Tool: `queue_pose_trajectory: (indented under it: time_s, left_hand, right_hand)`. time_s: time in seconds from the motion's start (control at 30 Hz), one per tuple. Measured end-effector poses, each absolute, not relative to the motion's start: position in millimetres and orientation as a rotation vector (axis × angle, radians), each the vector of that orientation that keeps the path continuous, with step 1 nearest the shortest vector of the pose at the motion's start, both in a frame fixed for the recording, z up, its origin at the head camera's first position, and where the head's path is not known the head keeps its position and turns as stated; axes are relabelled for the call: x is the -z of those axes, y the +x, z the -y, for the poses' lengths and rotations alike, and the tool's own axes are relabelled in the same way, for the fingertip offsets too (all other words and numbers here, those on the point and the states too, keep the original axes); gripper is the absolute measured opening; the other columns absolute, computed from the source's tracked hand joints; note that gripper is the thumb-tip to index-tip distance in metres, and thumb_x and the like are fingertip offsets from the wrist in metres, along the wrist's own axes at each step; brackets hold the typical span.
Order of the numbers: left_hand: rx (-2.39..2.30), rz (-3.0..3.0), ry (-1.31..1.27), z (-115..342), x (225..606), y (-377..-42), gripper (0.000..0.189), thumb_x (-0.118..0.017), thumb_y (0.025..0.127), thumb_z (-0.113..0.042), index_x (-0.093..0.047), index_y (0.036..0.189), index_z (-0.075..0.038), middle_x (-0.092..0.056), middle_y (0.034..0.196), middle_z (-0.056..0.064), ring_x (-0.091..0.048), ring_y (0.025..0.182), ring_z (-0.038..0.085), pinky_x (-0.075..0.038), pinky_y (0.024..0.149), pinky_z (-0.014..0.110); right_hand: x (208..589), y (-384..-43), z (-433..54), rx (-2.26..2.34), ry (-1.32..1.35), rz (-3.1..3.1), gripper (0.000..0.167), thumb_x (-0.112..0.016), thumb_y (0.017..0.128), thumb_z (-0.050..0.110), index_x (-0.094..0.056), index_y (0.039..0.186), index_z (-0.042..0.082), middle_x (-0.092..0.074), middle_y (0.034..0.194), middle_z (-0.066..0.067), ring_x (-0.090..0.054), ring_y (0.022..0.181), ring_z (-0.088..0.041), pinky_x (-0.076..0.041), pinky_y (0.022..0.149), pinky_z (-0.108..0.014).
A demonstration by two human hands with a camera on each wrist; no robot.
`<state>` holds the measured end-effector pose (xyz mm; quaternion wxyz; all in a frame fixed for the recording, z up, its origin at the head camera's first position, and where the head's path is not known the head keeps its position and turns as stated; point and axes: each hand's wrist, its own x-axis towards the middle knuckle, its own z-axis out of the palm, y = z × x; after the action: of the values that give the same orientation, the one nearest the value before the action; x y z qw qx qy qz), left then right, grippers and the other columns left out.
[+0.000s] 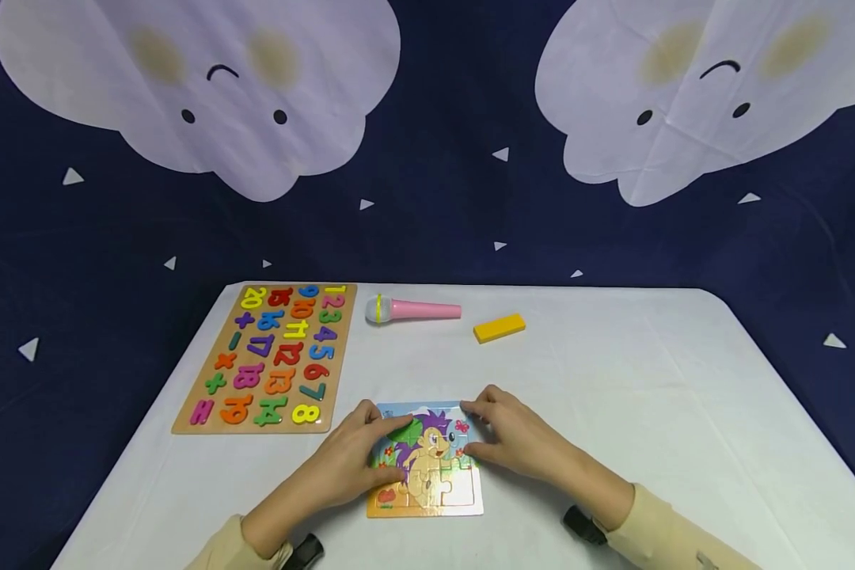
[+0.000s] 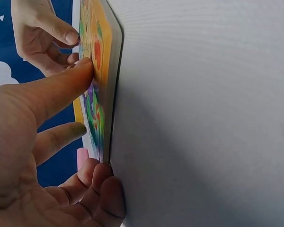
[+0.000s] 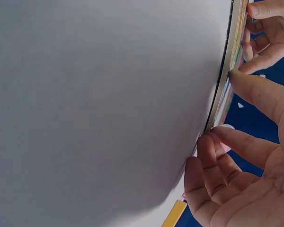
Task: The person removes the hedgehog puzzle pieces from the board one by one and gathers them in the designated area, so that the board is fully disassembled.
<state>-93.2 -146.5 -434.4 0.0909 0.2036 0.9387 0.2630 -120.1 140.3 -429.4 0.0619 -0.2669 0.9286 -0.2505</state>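
A square jigsaw puzzle point(image 1: 427, 475) with a purple-haired hedgehog picture lies flat at the front of the white table. Over its left side, my left hand point(image 1: 352, 455) rests its thumb and index finger on the picture. In the left wrist view, the other fingertips point(image 2: 112, 198) of that hand are by the board's edge. My right hand point(image 1: 523, 435) touches the right side of the puzzle with thumb and index finger, spread apart along the edge. Its remaining fingers bend loosely near the tabletop in the right wrist view. The pieces under the left fingers are partly hidden.
A wooden number board point(image 1: 264, 360) with colourful digits and signs lies at the left. Toward the back are a pink toy microphone point(image 1: 423, 310) and a yellow block point(image 1: 499, 328). Behind the white table point(image 1: 648, 380) hangs a dark blue cloth point(image 1: 463, 198) with clouds.
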Motion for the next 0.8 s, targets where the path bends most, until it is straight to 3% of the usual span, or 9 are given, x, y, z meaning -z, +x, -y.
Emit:
queue_pose_trajectory:
  time_s: [0.33, 0.53, 0.8]
  left_hand:
    - [-0.760, -2.788, 0.593, 144.8, 435.7, -94.9, 0.065, -0.090, 0.087, -0.039, -0.068, 0.147, -0.025, -0.043, 0.103, -0.002, -0.042, 0.089, 0.013, -0.036, 0.072, 0.025]
    - [-0.763, -2.789, 0.579, 144.4, 436.9, -95.4, 0.063, -0.089, 0.088, -0.040, -0.068, 0.146, -0.026, -0.042, 0.102, -0.002, -0.042, 0.090, 0.013, -0.035, 0.073, 0.026]
    - [-0.765, -2.778, 0.568, 143.9, 436.3, -96.1, 0.063, -0.090, 0.088, -0.040, -0.069, 0.146, -0.027, -0.042, 0.102, -0.002, -0.042, 0.090, 0.013, -0.035, 0.073, 0.027]
  right_hand:
    - [431.2, -123.1, -139.8, 0.765, -0.819, -2.824, 0.057, -0.091, 0.086, 0.026, -0.073, 0.133, -0.001, -0.067, 0.110, -0.003, -0.050, 0.087, -0.008, -0.047, 0.075, -0.024]
    - [431.1, -123.8, -136.9, 0.774, -0.811, -2.849, 0.049, -0.093, 0.084, 0.024, -0.077, 0.124, 0.002, -0.069, 0.107, -0.002, -0.056, 0.090, -0.008, -0.055, 0.082, -0.028]
    - [430.8, -128.5, -132.4, 0.832, -0.726, -2.814, 0.038, -0.095, 0.082, 0.024, -0.075, 0.111, 0.008, -0.062, 0.095, 0.001, -0.052, 0.086, -0.010, -0.052, 0.078, -0.026]
